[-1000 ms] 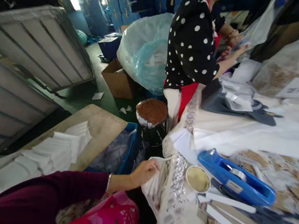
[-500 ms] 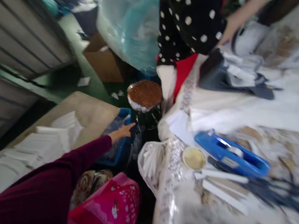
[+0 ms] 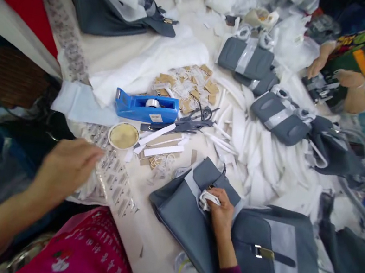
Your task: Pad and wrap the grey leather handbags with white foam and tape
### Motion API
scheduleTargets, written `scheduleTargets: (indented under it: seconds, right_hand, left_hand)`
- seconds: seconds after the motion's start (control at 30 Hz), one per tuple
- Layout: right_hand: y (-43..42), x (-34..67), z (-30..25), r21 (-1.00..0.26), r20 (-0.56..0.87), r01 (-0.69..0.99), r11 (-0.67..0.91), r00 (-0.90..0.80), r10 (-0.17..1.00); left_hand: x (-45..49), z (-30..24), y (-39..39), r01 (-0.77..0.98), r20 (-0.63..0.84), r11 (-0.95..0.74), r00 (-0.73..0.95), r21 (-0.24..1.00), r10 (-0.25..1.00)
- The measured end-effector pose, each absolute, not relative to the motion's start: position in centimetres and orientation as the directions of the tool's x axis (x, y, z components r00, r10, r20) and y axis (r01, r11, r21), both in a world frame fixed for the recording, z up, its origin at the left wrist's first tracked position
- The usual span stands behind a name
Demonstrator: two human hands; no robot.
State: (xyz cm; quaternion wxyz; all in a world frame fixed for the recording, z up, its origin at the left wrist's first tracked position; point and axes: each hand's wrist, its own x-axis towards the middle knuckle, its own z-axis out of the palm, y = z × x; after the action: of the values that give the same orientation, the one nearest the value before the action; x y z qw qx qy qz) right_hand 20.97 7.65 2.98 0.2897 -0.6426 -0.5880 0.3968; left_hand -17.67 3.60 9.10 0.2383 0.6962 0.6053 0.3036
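My right hand [image 3: 221,211] is closed round a bunched white cloth [image 3: 208,200], on the front of a dark grey handbag [image 3: 185,217]. The bag lies tilted on the table, with a pale strip across its flap. My left hand [image 3: 68,170] hangs over the table's near left edge, close to a round tin of yellowish paste [image 3: 123,136]. Its fingers are curled together and slightly blurred; whatever they may hold is hidden. A second grey bag [image 3: 257,253] with a gold-coloured clasp lies right of my right hand.
A blue tape dispenser [image 3: 147,107] stands beyond the tin, beside dark straps and white strips [image 3: 164,150]. Brown tags [image 3: 191,84] are heaped behind. Wrapped grey bags [image 3: 280,116] lie farther right, near another person's hands [image 3: 351,88]. A blue crate [image 3: 0,147] is at lower left.
The view has swung right, over the table. My left hand has gone from above the blue crate to the table edge, its fingers now curled. My right hand has come into view with the cloth.
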Motion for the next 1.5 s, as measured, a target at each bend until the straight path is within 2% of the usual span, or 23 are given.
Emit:
scheduleTargets:
  seconds: [0.07,0.13,0.23,0.33,0.53,0.63,0.73,0.87,1.0,1.1,1.5]
  right_hand:
    - [7.5,21.2,3.0,-0.855,-0.19,0.495,-0.156,-0.02,0.982]
    - [7.6,21.4,3.1,-0.864,-0.205,0.475,-0.167,-0.029,0.978]
    - [7.9,21.4,3.3,-0.874,-0.21,0.455,-0.171,-0.037,0.977]
    - [8.2,21.4,3.7,-0.87,-0.244,0.45,-0.201,-0.039,0.969]
    - [9.9,20.5,5.2,-0.85,-0.321,0.442,-0.288,0.0,0.947]
    - [10.7,19.5,5.3,-0.85,-0.306,0.452,-0.271,-0.005,0.952]
    - [11.0,18.8,4.7,-0.863,-0.288,0.445,-0.24,-0.043,0.957]
    - [10.8,18.8,4.1,-0.854,-0.294,0.462,-0.238,-0.052,0.955]
    - [10.7,19.3,3.8,-0.843,-0.315,0.477,-0.249,-0.063,0.947]
    - [10.6,19.6,3.7,-0.841,-0.319,0.481,-0.249,-0.069,0.945]
    - [10.6,19.7,3.4,-0.843,-0.277,0.5,-0.2,-0.085,0.957]
  left_hand:
    - [-13.9,10.4,5.0,0.727,0.173,-0.289,0.232,0.623,0.957]
    - [-8.2,10.5,6.6,0.681,0.15,-0.442,0.444,0.584,0.883]
    - [-0.8,9.1,8.4,0.635,0.082,-0.528,0.593,0.565,0.801]
    - [1.9,7.2,8.8,0.681,-0.021,-0.493,0.597,0.542,0.802]
    - [1.3,5.4,8.0,0.725,-0.162,-0.45,0.602,0.522,0.782]
    - [1.2,5.7,8.4,0.703,-0.157,-0.412,0.592,0.58,0.791]
    - [0.7,5.9,10.8,0.65,-0.164,-0.322,0.572,0.689,0.804]
    - [-0.2,4.1,16.1,0.516,-0.094,-0.242,0.542,0.822,0.835]
    - [-0.2,0.9,19.6,0.316,0.026,-0.31,0.66,0.897,0.751]
    - [0.0,-0.5,20.3,0.232,0.081,-0.335,0.702,0.913,0.708]
    - [-0.4,-1.2,20.4,0.147,0.105,-0.31,0.738,0.939,0.666]
